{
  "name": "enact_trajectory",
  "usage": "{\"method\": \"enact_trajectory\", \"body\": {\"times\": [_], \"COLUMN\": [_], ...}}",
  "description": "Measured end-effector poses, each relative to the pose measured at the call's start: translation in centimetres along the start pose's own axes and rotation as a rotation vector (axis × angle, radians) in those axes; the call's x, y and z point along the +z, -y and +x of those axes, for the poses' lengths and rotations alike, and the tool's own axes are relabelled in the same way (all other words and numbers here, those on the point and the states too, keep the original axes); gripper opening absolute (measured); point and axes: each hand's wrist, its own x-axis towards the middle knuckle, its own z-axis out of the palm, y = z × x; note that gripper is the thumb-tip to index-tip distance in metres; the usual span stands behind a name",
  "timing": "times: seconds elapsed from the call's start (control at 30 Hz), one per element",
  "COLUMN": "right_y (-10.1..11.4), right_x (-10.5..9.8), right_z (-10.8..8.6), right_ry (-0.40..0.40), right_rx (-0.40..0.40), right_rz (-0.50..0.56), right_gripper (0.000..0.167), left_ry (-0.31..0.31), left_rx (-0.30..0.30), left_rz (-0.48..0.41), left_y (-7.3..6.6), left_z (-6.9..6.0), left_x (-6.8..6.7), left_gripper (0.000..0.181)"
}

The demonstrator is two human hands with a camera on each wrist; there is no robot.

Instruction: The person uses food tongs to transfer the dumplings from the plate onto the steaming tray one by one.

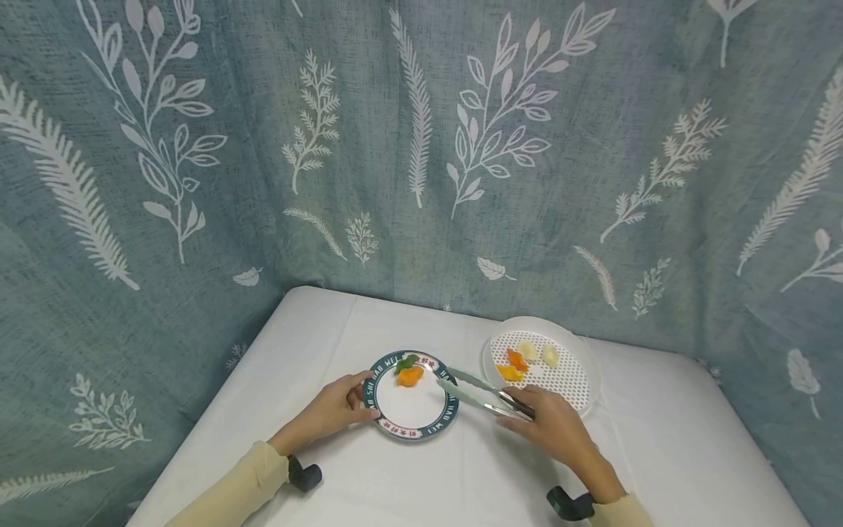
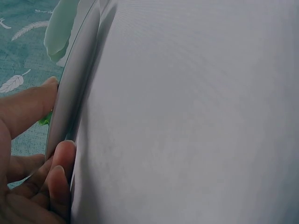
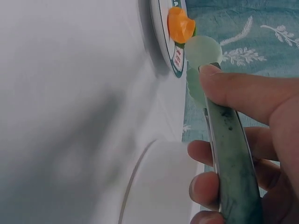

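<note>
A white plate with a dark teal lettered rim lies on the table. It bears an orange piece and a green leafy piece near its far side. My left hand grips the plate's left rim; in the left wrist view the thumb is at the plate's edge and other fingertips touch its underside. With my right hand I hold tongs with pale green tips. Those tips are spread apart over the plate's right part, with nothing between them.
Right of the plate stands a round white perforated tray. In it lie an orange piece, a yellow piece and two pale pieces. A patterned teal curtain hangs behind the white-covered table.
</note>
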Motion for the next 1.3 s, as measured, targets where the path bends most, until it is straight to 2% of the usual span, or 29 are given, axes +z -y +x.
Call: {"method": "enact_trajectory", "body": {"times": [0.13,0.33,0.47,0.73,1.03,1.3], "right_y": [0.6,1.7,2.1,2.3,2.3,2.4], "right_x": [0.5,1.1,1.5,1.8,1.9,2.2], "right_z": [0.4,1.1,1.4,2.4,3.5,3.6], "right_ry": [-0.014,0.022,0.019,-0.002,0.012,0.078], "right_rx": [-0.015,0.005,-0.007,-0.073,-0.089,-0.125], "right_rz": [0.012,0.038,0.028,0.008,0.000,0.002], "right_gripper": [0.052,0.053,0.054,0.052,0.053,0.054], "left_ry": [-0.001,0.011,0.014,0.022,0.033,0.039], "left_rx": [0.005,0.030,0.051,0.053,0.052,0.061], "left_rz": [-0.005,-0.005,-0.023,-0.024,-0.024,-0.024], "left_y": [0.1,0.1,0.1,0.2,0.3,0.4], "left_z": [0.0,0.0,-0.1,0.0,0.1,0.1], "left_x": [0.0,-0.1,-0.2,-0.4,-0.4,-0.4], "left_gripper": [0.080,0.080,0.080,0.080,0.080,0.081]}}
